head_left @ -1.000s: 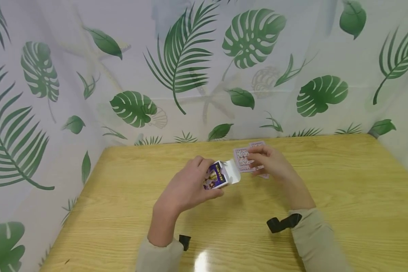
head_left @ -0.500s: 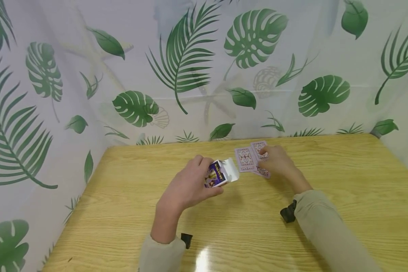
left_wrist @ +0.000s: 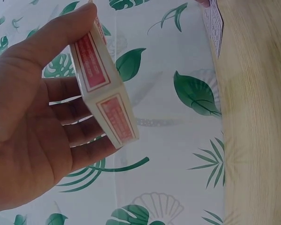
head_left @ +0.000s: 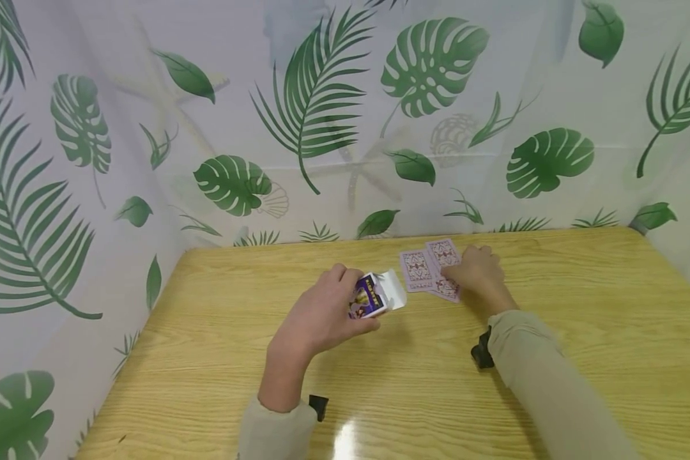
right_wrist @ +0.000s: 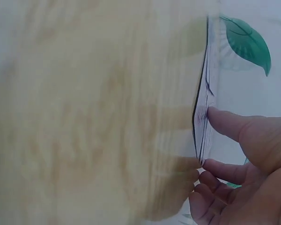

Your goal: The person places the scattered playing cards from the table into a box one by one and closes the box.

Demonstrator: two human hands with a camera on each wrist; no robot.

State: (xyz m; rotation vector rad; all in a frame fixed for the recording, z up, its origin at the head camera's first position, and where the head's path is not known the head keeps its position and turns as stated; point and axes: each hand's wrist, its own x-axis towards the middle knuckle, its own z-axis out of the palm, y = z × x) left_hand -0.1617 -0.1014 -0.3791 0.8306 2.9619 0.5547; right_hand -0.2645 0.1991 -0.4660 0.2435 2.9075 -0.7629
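Note:
My left hand [head_left: 319, 313] holds a small card box [head_left: 368, 296] between thumb and fingers, above the table. The box is purple on top in the head view, with its white flap [head_left: 393, 289] folded out to the right. Red and white panels of the same box [left_wrist: 117, 119] show in the left wrist view. To its right, several playing cards [head_left: 418, 269] lie face down in overlapping piles, with red patterned backs. At their right edge is my right hand [head_left: 482, 275]. In the right wrist view its thumb and forefinger grip the edge of the cards [right_wrist: 203, 122].
A wood-grain table [head_left: 236, 358] lies under both hands. Behind and to the sides hangs a white cloth [head_left: 333, 204] with green leaf prints. Each wrist wears a dark camera mount, such as the right camera mount [head_left: 483, 350].
My right hand has moved right from above the cards to their right edge, uncovering more of the card backs. The left hand and box stay almost still.

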